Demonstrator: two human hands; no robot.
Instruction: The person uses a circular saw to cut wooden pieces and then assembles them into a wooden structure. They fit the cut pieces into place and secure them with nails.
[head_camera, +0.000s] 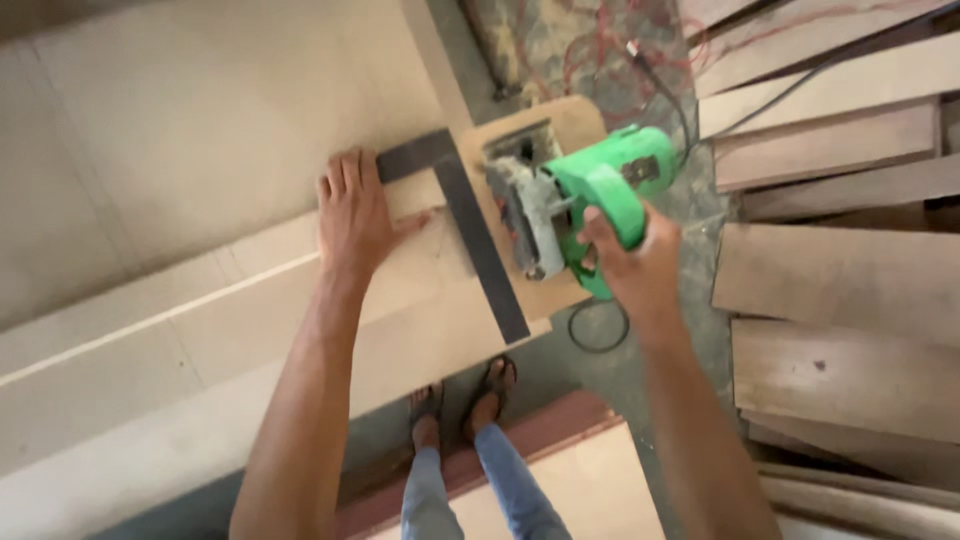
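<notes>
Looking straight down from the head camera, the person's left hand lies flat, fingers spread and pointing away, pressed on the pale plywood sheet. Its thumb reaches out toward the dark metal try square, and the fingertips sit right at the square's short arm, touching or just short of it; which one is hard to tell. The square's long blade runs down across the board toward its near edge, ending close to the corner.

Over on the other side, the right hand is wrapped tight around the handle of a green circular saw. Fingers curled fully round, a firm hold. The saw's grey metal guard and base sit just beside the square's long blade, on its right, resting on the end of the board. A black power cord loops on the floor below the saw, and more cable trails away at the top right.

The plywood sheet itself lies on a wider pale counter that fills the left of the view. To the right, well apart from the work, a stack of brownish wooden planks lies spread on the floor. Below the board, the person's own feet in sandals show, legs in blue jeans, standing by a reddish-edged board near the bottom.
</notes>
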